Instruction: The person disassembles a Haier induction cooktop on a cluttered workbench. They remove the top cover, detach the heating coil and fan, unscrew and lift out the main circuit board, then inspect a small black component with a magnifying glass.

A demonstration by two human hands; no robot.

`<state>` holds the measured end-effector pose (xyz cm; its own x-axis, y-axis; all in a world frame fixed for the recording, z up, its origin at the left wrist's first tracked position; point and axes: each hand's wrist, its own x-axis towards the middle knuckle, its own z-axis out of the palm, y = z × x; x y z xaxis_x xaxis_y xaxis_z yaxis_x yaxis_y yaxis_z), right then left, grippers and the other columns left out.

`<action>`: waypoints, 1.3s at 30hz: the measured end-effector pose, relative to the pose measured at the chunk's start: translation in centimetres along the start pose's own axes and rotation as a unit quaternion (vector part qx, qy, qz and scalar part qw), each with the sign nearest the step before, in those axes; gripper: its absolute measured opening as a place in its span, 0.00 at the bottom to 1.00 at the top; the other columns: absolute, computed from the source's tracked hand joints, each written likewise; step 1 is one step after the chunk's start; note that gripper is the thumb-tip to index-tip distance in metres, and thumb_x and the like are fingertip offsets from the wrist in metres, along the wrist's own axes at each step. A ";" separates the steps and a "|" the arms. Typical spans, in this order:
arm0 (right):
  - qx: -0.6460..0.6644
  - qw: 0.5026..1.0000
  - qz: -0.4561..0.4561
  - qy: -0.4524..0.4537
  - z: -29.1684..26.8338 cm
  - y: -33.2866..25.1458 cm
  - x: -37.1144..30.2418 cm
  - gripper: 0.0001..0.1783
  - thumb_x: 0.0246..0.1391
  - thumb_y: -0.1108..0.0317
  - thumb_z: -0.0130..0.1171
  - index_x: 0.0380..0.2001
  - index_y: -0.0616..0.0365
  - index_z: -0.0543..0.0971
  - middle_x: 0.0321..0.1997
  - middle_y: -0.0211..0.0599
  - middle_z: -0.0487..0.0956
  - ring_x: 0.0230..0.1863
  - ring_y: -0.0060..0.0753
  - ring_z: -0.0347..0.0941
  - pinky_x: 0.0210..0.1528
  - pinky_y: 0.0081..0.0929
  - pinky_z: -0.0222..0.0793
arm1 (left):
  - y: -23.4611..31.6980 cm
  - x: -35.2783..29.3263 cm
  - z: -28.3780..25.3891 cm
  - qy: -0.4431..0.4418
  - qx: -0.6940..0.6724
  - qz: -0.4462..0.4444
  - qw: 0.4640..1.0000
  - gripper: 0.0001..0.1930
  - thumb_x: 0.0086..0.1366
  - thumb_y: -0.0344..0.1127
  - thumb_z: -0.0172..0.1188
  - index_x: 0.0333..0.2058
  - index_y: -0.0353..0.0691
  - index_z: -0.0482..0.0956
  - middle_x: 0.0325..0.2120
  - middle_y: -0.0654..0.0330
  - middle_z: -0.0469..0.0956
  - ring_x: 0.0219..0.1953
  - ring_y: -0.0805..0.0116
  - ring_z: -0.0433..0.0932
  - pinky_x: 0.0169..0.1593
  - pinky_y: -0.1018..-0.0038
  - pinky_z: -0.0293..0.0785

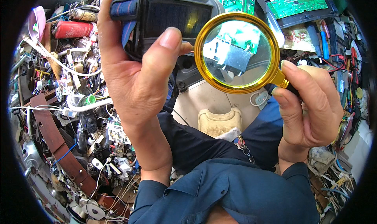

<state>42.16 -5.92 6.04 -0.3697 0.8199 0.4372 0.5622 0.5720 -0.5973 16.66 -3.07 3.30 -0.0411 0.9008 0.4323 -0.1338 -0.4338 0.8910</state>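
My right hand pinches the short handle of a magnifying glass with a gold-coloured rim, its fingers closed. Through the round lens I see a green circuit board and a dark block-shaped component on it, with pins at its edge. My left hand is raised, wrapped round a black device that has a dark, glossy rectangular panel and a blue strap. The thumb lies across the panel's lower edge. Some of the left fingers are hidden behind the device or cut off by the top edge.
Another green circuit board sits in a dark housing at the upper right, near a blue screwdriver. Loose parts and cables crowd the left, with a red cylinder and a brown strip. A cream plastic stool stands between my legs.
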 end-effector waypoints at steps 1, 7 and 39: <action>0.000 1.000 0.001 0.001 0.0 0.0 0.0 0.19 0.57 0.71 0.73 0.50 0.67 0.85 0.42 0.48 0.85 0.39 0.35 0.79 0.43 0.26 0.75 | -0.1 0.0 0.1 0.006 -0.010 -0.005 1.000 0.37 0.64 0.29 0.63 0.72 0.38 0.64 0.54 0.54 0.78 0.53 0.66 0.81 0.63 0.70 0.74; -0.002 1.000 0.000 0.003 0.1 0.1 -0.1 0.19 0.56 0.71 0.73 0.50 0.67 0.85 0.42 0.48 0.85 0.39 0.36 0.80 0.43 0.27 0.75 | -0.2 0.0 0.0 0.002 -0.012 -0.014 1.000 0.37 0.65 0.28 0.63 0.72 0.39 0.63 0.55 0.54 0.77 0.54 0.66 0.80 0.63 0.70 0.73; -0.004 1.000 -0.008 0.028 0.6 0.5 0.2 0.19 0.53 0.71 0.75 0.48 0.68 0.86 0.39 0.48 0.86 0.37 0.37 0.81 0.41 0.27 0.76 | -0.4 0.0 0.0 -0.006 0.035 0.001 0.999 0.36 0.65 0.31 0.63 0.71 0.37 0.65 0.52 0.56 0.77 0.49 0.70 0.79 0.59 0.74 0.74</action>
<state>41.89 -5.45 5.49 -0.3360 0.8081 0.4838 0.5621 0.5842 -0.5854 16.72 -2.89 2.92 -0.0302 0.9002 0.4344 -0.0644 -0.4355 0.8979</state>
